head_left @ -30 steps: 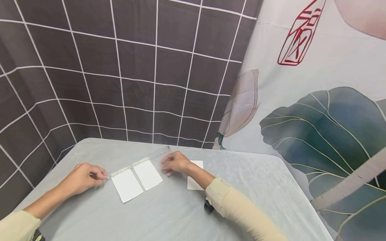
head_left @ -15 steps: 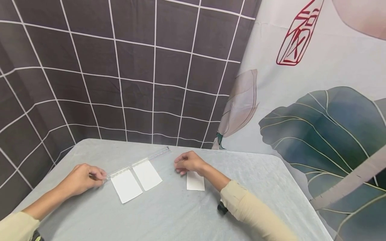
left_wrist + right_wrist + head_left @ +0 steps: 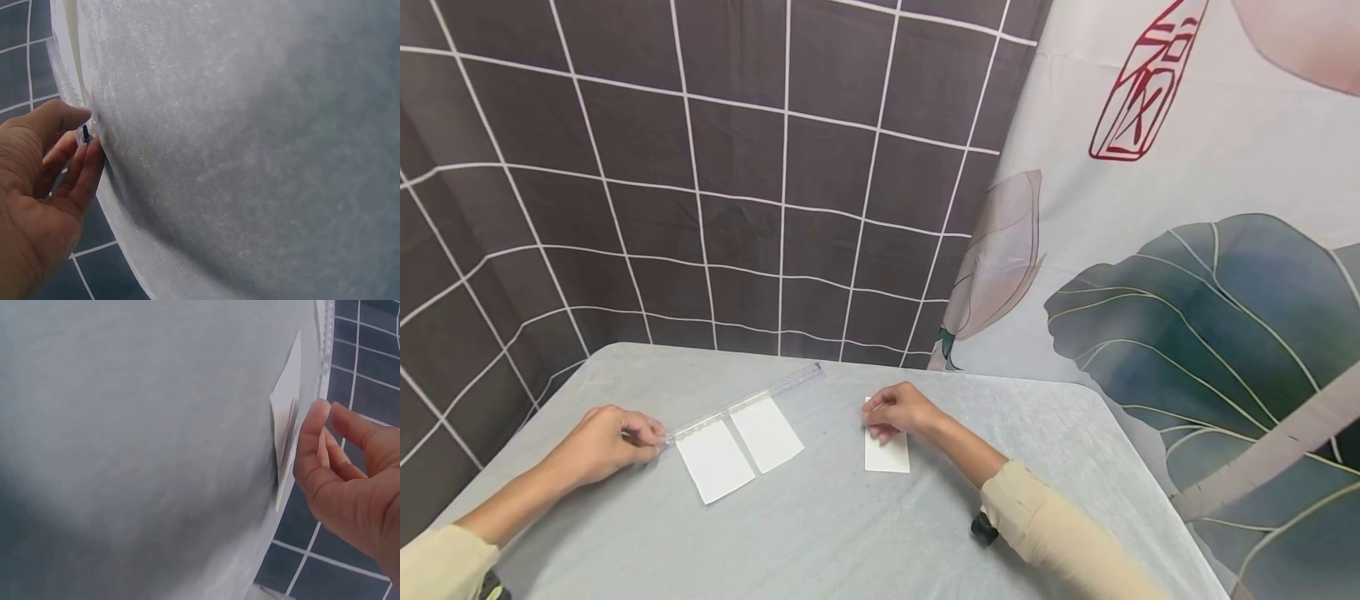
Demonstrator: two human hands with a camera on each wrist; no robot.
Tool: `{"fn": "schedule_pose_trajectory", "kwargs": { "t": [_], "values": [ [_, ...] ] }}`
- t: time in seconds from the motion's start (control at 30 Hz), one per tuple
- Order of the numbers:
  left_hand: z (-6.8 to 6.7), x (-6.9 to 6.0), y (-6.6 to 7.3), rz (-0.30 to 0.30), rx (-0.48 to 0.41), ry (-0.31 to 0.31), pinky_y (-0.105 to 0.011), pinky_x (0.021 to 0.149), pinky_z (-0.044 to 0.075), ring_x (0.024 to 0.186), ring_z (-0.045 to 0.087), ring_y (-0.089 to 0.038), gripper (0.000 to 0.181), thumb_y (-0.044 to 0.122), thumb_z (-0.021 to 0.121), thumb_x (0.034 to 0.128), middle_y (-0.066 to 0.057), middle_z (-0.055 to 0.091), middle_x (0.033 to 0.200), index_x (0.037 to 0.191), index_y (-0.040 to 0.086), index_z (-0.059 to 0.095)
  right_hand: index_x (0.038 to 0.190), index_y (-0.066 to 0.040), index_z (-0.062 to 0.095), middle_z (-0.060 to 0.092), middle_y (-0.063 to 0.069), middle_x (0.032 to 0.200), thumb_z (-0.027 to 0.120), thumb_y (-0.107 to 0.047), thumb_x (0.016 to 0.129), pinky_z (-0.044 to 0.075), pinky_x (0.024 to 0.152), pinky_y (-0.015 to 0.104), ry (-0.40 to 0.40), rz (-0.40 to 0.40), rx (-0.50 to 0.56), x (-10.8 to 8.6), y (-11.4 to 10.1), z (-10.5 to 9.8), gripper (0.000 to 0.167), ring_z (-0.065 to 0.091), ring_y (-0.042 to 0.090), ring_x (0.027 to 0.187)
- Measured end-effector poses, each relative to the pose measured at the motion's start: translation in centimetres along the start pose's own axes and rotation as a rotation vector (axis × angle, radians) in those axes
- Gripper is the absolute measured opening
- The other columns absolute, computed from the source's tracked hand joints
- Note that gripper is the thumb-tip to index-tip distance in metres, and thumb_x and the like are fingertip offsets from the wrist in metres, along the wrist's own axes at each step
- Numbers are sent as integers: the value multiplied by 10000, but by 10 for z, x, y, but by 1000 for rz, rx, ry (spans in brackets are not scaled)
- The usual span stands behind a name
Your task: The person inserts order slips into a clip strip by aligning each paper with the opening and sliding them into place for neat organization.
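A clear ruler-like strip point(image 3: 775, 387) lies slanted along the top edges of two white cards, the left one point(image 3: 715, 462) and the right one point(image 3: 767, 435). My left hand point(image 3: 606, 446) pinches the strip's near left end between thumb and fingers; in the left wrist view that hand point(image 3: 56, 169) holds the clear end with a small dark part on it. My right hand point(image 3: 898, 412) is over a third white card point(image 3: 887, 456), covering its upper part. Seen from the right wrist, the hand point(image 3: 350, 469) has bent, relaxed fingers beside the card point(image 3: 286, 415) and holds nothing visible.
A pale grey cloth covers the table point(image 3: 820, 542). Behind it hangs a dark curtain point(image 3: 730, 150) with a white grid, and at the right a pale curtain point(image 3: 1075, 275) with leaf patterns.
My right hand has moved right, from near the strip's far end to over the third card. My left hand, the strip and the two left cards stay in place.
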State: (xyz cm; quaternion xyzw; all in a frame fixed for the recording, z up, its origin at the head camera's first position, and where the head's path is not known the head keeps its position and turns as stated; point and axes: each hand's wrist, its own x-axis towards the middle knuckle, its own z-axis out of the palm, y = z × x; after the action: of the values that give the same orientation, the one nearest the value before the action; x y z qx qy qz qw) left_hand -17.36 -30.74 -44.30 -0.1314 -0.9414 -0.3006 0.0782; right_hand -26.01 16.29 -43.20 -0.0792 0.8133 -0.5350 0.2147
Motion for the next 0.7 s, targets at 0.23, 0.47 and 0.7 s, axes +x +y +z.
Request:
{"fn": "schedule_pose_trajectory", "kwargs": {
  "t": [0.23,0.47,0.7],
  "values": [
    [1,-2,-1,14,3,3,-171,784,606,895,693,91,222,54,978,769,-88,876,1009,742,201,814,1116,64,777,759,52,812,782,-20,997,633,644,228,27,17,-45,-14,10,-12,145,691,100,689],
    [1,-3,-1,20,-5,1,-181,779,606,891,715,62,230,51,972,767,-91,875,1011,733,207,806,1072,53,781,757,58,832,795,-14,985,614,630,232,92,36,-69,-25,17,-23,111,685,110,700],
    [1,-2,-1,36,-5,7,-172,778,603,889,670,123,242,50,974,762,-81,876,999,726,218,803,1006,23,780,751,72,819,833,-19,963,617,605,239,165,88,-123,-32,20,-30,80,692,108,660]
  ]
}}
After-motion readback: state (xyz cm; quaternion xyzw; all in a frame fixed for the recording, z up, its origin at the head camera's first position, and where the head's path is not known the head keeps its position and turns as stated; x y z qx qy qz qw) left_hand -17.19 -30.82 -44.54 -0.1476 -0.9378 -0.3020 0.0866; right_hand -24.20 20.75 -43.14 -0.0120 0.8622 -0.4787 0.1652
